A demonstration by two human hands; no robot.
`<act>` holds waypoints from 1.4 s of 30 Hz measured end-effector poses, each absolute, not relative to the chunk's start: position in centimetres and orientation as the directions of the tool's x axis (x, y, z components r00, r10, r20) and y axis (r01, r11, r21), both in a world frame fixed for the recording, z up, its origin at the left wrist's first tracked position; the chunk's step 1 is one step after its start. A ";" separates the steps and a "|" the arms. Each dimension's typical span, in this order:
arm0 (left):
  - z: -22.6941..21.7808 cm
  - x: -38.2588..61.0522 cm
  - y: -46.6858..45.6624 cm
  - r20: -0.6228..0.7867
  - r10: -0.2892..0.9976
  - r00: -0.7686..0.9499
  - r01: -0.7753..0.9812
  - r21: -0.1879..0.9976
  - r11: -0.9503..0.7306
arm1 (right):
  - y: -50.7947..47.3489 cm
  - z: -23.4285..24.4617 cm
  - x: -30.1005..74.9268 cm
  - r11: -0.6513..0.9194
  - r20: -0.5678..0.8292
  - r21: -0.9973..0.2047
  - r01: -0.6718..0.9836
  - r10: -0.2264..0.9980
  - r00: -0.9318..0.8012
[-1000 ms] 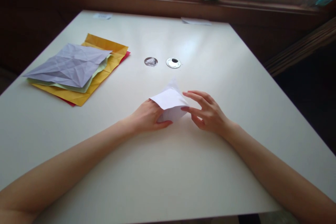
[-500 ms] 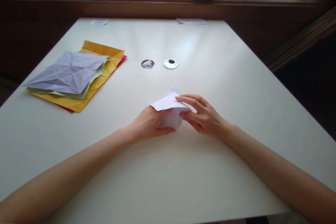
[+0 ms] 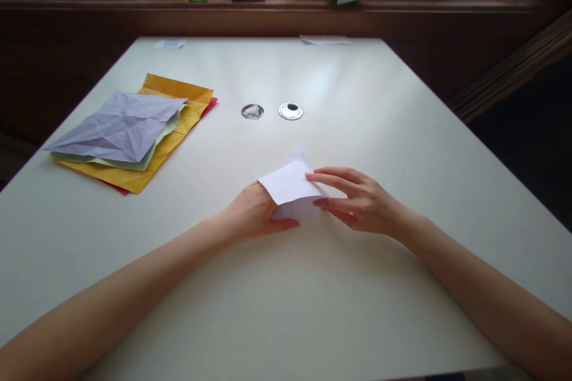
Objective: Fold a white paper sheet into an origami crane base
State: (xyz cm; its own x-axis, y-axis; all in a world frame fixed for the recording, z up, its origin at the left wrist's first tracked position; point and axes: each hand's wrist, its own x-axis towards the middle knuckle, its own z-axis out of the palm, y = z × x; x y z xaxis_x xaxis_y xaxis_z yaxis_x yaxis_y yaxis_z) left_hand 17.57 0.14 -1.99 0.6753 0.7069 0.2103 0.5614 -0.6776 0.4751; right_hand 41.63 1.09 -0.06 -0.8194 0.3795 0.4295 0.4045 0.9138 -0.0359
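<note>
At the near middle of the white counter (image 3: 313, 303), my left grip (image 3: 252, 214) is closed on a folded white paper piece (image 3: 289, 184): the thumb lies along its near edge and the fingers are hidden behind it. The paper stands partly raised off the counter, with one flap tilted toward me and a point rising at the far side. My right grip (image 3: 366, 202) meets it from the right with its fingers stretched out. The index fingertip is on the top flap and the middle fingertip is against the lower layer. The thumb is out of sight, so I cannot tell whether this grip pinches the paper or only touches it.

Well apart to the far left lies a loose stack: a creased lilac paper sheet (image 3: 120, 125) on a pale green sheet (image 3: 156, 147), a yellow sheet (image 3: 179, 98) and a red sheet (image 3: 208, 105). Beyond the paper, a round silver metal ring (image 3: 290, 111) sits just beside a round dark opening (image 3: 252, 111) in the counter.
</note>
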 end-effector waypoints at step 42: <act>-0.9 17.4 -1.9 0.133 0.670 0.730 0.550 0.468 -0.692 | -1.2 1.1 40.0 0.806 0.381 -0.226 0.548 0.590 -0.712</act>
State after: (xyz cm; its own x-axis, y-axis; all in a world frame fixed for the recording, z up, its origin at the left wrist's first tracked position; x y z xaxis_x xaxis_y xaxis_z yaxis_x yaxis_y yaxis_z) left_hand 17.42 -1.92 -0.86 0.7299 0.6705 0.1333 0.5499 -0.6916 0.4683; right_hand 40.02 -1.21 1.08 -0.7116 0.5905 0.3807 0.5475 0.8057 -0.2261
